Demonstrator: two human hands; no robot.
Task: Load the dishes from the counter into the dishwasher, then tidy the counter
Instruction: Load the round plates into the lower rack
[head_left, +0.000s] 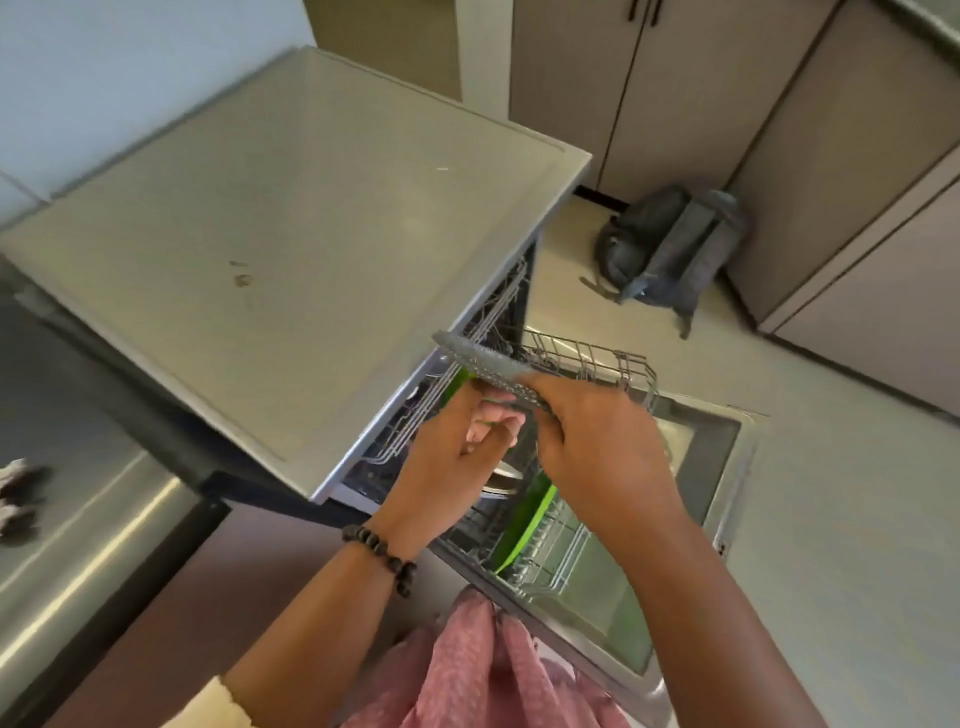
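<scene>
Both hands meet above the open dishwasher (727, 467). On progress, I judge the loading to be nearly done: the desk (291, 249) shows no dishes in this view, only a small brown stain (241, 279), while a green plate (522, 525) already stands upright in the lower rack (550, 551). What is left seems to be placing the last item, closing the machine, and wiping the desk.

The right hand (597, 441) is closed around one end of a grey speckled plate (483, 364), which it holds on edge, just above the pulled-out upper rack (597, 364). The left hand (457, 447) is half curled, its fingers bent, and its fingertips (480, 387) touch the lower edge of the same plate. It seems to support more than to grip. A grey backpack (670, 254) lies on the floor (857, 519), well apart.
</scene>
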